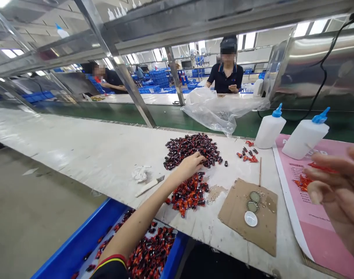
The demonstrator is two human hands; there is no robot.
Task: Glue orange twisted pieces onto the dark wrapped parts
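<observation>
Since I'm watching from afar, I can't tell whether my left hand point(190, 166) is gripping anything, its fingers curled on the near edge of the heap of red-and-black plastic parts point(191, 149). My right hand point(339, 193) hangs half open beside red bits point(303, 183) on a pink sheet point(319, 240).

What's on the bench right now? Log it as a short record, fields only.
left: left hand resting on a heap of small dark-and-orange parts
right: right hand raised close to the camera above a pink printed sheet; any held item unclear
second heap: redder heap of parts below the left hand
below bench: blue bin holding more parts
also on bench: utility knife, cardboard sheet, two white squeeze bottles
across: co-worker behind a plastic bag
</observation>
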